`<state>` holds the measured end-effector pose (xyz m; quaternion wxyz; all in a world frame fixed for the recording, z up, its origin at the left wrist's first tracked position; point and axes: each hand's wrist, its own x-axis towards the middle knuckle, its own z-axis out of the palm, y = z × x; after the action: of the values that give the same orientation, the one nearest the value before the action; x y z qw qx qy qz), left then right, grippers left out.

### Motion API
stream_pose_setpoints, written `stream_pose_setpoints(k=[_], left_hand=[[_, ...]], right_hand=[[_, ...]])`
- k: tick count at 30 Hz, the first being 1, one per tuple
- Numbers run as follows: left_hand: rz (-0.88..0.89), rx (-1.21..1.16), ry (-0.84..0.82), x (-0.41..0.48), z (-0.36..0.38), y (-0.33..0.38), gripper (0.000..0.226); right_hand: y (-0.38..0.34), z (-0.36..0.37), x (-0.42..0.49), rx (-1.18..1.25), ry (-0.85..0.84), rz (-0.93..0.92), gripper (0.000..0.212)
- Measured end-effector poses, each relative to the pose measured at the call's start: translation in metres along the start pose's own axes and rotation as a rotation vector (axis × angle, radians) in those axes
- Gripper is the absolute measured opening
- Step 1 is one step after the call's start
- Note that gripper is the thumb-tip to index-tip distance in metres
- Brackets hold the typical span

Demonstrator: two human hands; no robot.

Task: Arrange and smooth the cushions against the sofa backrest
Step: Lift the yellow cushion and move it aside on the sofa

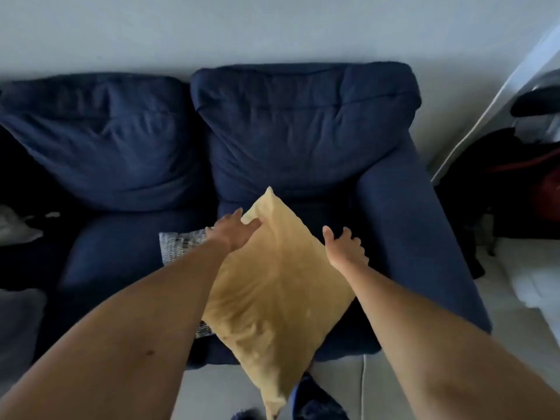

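Observation:
A yellow cushion (272, 292) hangs corner-down in front of the right seat of a dark blue sofa (409, 225). My left hand (233, 230) pinches the cushion near its top corner. My right hand (344, 248) rests against the cushion's right edge, fingers spread, not clearly gripping. Two large blue back cushions, the left one (106, 140) and the right one (297, 125), lean against the backrest. A grey checked cushion (178, 244) lies on the seat, mostly hidden behind my left arm and the yellow cushion.
A white wall rises behind the sofa. The blue armrest (424, 237) runs along the right. Dark bags and clothes (515, 183) sit on the floor at the right. Pale and dark items (18, 225) lie at the sofa's left end. Light floor (339, 386) is below.

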<state>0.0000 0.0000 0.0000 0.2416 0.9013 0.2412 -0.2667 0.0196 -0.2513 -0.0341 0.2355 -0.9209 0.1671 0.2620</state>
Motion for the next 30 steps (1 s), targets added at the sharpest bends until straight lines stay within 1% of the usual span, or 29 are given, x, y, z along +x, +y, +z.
stream_pose_setpoints(k=[1, 4, 8, 10, 12, 14, 16, 18, 20, 22, 25, 27, 30], left_hand=[[-0.009, 0.029, 0.003, 0.011, 0.006, -0.002, 0.091], [-0.059, 0.108, -0.005, 0.04, 0.025, -0.017, 0.096], [-0.109, 0.072, -0.048, 0.064, 0.051, -0.03, 0.105], [-0.115, 0.015, -0.076, 0.077, 0.062, -0.04, 0.118], [-0.101, -0.04, -0.096, 0.082, 0.071, -0.046, 0.125], [-0.099, -0.061, -0.085, 0.084, 0.076, -0.048, 0.122], [-0.103, -0.081, -0.079, 0.08, 0.077, -0.046, 0.121], [-0.097, -0.14, -0.058, 0.075, 0.077, -0.044, 0.116], [-0.094, -0.197, -0.027, 0.068, 0.075, -0.041, 0.104], [-0.07, -0.264, 0.014, 0.061, 0.069, -0.037, 0.095], [-0.02, -0.428, 0.098, 0.05, 0.056, -0.033, 0.089], [0.002, -0.533, 0.174, 0.045, 0.045, -0.029, 0.086], [0.097, -0.716, 0.365, 0.04, 0.032, -0.014, 0.082]], right_hand=[[0.009, 0.008, 0.004, -0.009, -0.016, 0.077, 0.083], [0.045, 0.045, 0.02, 0.024, -0.029, 0.208, 0.084], [0.066, 0.079, 0.029, 0.233, -0.022, 0.392, 0.085], [0.074, 0.094, 0.031, 0.333, -0.028, 0.477, 0.091], [0.08, 0.105, 0.029, 0.416, -0.04, 0.532, 0.098], [0.083, 0.116, 0.03, 0.548, -0.033, 0.58, 0.1], [0.079, 0.123, 0.029, 0.65, -0.013, 0.591, 0.097], [0.068, 0.125, 0.027, 0.673, 0.016, 0.537, 0.093], [0.055, 0.121, 0.024, 0.655, 0.057, 0.46, 0.09], [0.044, 0.112, 0.022, 0.625, 0.097, 0.352, 0.087], [0.03, 0.087, 0.023, 0.602, 0.162, 0.198, 0.083], [0.017, 0.062, 0.029, 0.605, 0.211, 0.077, 0.082], [-0.011, 0.017, 0.048, 0.584, 0.335, -0.161, 0.081]])
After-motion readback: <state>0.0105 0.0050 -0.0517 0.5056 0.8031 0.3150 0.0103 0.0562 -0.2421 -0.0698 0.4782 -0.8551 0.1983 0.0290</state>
